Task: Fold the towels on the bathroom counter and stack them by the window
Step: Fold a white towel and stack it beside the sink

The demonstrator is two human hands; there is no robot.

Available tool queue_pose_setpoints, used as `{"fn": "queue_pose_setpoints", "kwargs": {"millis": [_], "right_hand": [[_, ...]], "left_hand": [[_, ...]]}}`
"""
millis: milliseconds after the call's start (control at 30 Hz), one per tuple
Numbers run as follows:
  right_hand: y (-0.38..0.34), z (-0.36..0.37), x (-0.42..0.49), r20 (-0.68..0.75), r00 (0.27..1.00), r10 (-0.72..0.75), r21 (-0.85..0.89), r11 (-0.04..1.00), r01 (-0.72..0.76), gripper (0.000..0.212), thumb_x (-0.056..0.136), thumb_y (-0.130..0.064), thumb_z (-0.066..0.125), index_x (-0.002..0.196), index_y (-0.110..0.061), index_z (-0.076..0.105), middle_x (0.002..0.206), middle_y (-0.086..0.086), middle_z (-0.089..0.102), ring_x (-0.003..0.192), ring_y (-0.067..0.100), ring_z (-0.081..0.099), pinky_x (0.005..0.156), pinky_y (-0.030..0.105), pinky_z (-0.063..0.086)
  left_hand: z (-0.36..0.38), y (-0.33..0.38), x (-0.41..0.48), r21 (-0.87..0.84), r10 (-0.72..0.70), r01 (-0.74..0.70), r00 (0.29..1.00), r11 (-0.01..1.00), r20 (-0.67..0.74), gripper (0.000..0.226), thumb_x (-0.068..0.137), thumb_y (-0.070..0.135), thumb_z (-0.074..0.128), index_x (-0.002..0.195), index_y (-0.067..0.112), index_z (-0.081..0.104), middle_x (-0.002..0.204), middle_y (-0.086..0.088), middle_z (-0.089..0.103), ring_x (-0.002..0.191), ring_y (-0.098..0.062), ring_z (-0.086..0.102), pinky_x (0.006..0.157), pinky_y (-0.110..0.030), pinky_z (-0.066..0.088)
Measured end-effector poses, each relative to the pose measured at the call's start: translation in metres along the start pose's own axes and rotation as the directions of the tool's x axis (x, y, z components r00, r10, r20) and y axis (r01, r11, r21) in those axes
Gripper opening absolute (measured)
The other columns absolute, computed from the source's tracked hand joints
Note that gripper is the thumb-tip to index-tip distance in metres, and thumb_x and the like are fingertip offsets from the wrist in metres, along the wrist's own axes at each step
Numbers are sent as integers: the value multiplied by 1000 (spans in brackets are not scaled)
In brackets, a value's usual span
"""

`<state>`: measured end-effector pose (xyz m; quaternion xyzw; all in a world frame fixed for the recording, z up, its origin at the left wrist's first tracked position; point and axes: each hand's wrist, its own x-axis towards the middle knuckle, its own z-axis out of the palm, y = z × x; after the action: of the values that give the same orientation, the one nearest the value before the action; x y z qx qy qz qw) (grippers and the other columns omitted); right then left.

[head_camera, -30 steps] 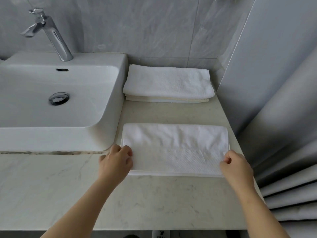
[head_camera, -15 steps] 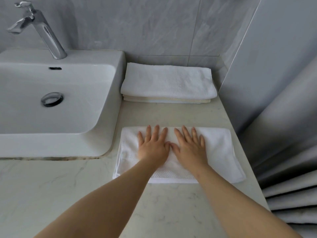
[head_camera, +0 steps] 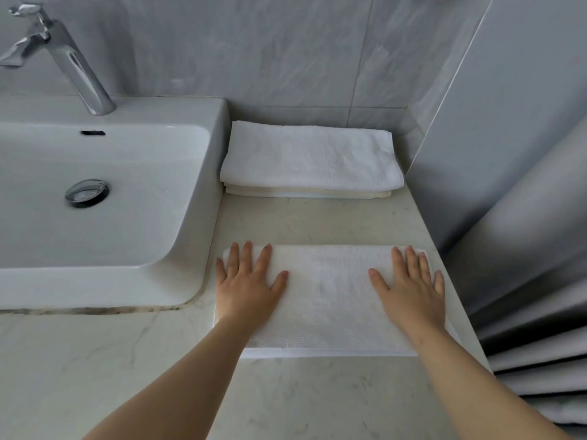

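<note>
A folded white towel (head_camera: 327, 296) lies flat on the pale marble counter (head_camera: 95, 360), to the right of the sink. My left hand (head_camera: 247, 287) presses its left end with straight, spread fingers. My right hand (head_camera: 413, 287) presses the right end the same way. Behind it, against the tiled wall, a stack of folded towels (head_camera: 311, 160) sits with a white one on top and a cream one beneath.
A white basin (head_camera: 206, 185) with a chrome tap (head_camera: 73, 61) and drain (head_camera: 87, 192) fills the left. A grey curtain (head_camera: 533, 281) hangs along the counter's right edge. Grey tiled wall (head_camera: 254, 49) closes the back.
My hands gripped the towel's near corners, then lay together on its middle; now they have slid apart to its two ends, flattening it.
</note>
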<state>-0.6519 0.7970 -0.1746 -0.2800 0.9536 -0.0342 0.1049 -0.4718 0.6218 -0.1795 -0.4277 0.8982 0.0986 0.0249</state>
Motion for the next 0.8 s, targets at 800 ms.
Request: {"fn": "queue_pose_setpoints", "kwargs": {"millis": [800], "right_hand": [[22,-34,-9,240,907,345,645,642,-415,63,82,-23,69,130,6,42,117,22,55,106,38,54,89,43,45]], "left_hand": [[-38,-20,-13,-441,-415,501,865,744,283,91,77,39,74,139,-4,24,136,-23,40,119,-36,49,95,-37,42]]}}
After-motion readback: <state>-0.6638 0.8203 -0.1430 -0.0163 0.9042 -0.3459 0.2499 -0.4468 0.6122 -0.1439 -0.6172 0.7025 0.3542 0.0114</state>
